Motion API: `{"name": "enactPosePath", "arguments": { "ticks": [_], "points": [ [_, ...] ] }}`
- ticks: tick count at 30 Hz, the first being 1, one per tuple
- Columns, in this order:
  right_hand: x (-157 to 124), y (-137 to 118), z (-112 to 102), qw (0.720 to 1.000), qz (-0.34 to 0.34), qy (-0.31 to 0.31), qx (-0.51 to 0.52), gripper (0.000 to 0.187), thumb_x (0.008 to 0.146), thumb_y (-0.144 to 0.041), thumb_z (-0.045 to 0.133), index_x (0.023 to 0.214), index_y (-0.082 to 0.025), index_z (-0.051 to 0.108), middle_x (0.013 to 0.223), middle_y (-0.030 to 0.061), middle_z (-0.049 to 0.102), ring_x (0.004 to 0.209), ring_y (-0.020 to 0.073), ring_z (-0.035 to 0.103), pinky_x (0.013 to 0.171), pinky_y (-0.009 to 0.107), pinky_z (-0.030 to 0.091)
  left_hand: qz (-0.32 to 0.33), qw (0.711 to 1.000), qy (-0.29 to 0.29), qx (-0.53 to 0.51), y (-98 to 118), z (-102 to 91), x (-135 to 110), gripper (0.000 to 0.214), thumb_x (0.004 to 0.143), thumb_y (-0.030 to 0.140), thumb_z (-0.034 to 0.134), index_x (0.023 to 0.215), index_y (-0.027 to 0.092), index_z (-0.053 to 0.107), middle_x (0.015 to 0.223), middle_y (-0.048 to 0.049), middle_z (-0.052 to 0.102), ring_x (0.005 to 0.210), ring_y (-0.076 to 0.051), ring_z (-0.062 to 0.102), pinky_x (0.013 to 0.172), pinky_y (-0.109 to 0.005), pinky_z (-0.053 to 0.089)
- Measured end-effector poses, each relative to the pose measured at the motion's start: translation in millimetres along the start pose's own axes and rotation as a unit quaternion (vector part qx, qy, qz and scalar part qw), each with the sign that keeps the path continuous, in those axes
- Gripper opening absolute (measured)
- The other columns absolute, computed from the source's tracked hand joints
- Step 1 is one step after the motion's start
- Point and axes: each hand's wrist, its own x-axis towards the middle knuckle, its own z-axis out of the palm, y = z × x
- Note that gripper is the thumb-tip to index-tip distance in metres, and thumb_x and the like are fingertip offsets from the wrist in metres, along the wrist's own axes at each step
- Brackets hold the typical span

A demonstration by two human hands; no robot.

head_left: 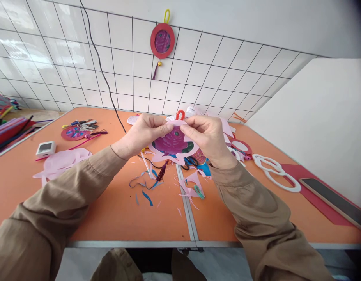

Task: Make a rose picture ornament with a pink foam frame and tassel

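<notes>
Over the middle of the table, I hold up a paper flower ornament [172,142] with a pale pink scalloped rim and a purple, flower-printed centre. My left hand [144,132] pinches its upper left rim between thumb and finger. The upper right rim is pinched the same way by my right hand [208,136]. A red fuzzy loop [180,114] stands up at the top, between my hands. Below the ornament's lower edge a dark purple tassel [162,172] hangs. Black-handled scissors [190,162] lie partly hidden behind it, among pink and blue scraps.
A finished round red ornament [162,40] hangs on the tiled wall. Left on the orange table are pink paper cutouts [65,162], a small white device [46,148] and keys [87,125]. White rings [281,177], red paper [310,193] and a phone [334,199] lie right.
</notes>
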Motion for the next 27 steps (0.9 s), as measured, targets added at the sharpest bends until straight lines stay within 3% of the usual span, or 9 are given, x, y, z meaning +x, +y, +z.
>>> {"name": "enactPosePath", "arguments": {
  "ticks": [10, 22, 27],
  "points": [
    [-0.5, 0.8, 0.2, 1.000, 0.009, -0.008, 0.003, 0.013, 0.082, -0.027, 0.076, 0.071, -0.021, 0.072, 0.071, 0.0017, 0.070, 0.066, 0.0148, 0.061, 0.060, 0.031, 0.051, 0.002, 1.000, -0.013, -0.019, 6.6, 2.7, -0.9, 0.052, 0.082, 0.047, 0.077, 0.052, 0.018, 0.046, 0.051, 0.0044, 0.039, 0.047, -0.005, 0.033, 0.043, -0.022, 0.023],
    [3.1, 3.5, -3.0, 1.000, -0.009, -0.019, 0.006, 0.031, 0.086, -0.048, 0.078, 0.069, -0.024, 0.069, 0.067, 0.0017, 0.064, 0.063, 0.0161, 0.057, 0.058, 0.035, 0.049, -0.025, 0.999, 0.016, -0.026, 1.9, 0.8, 0.7, 0.039, 0.084, 0.041, 0.076, 0.059, 0.015, 0.061, 0.058, -0.0013, 0.057, 0.053, -0.010, 0.050, 0.048, -0.023, 0.038],
    [3.5, 4.7, -4.4, 0.999, 0.012, -0.017, -0.031, 0.038, 0.083, -0.044, 0.080, 0.058, -0.024, 0.060, 0.061, 0.0018, 0.059, 0.059, 0.0149, 0.050, 0.052, 0.034, 0.041, -0.041, 0.997, 0.032, -0.055, 1.7, -0.3, 1.4, 0.032, 0.082, 0.042, 0.079, 0.072, 0.013, 0.071, 0.068, -0.0048, 0.067, 0.062, -0.014, 0.061, 0.055, -0.026, 0.050]
  ]
}}
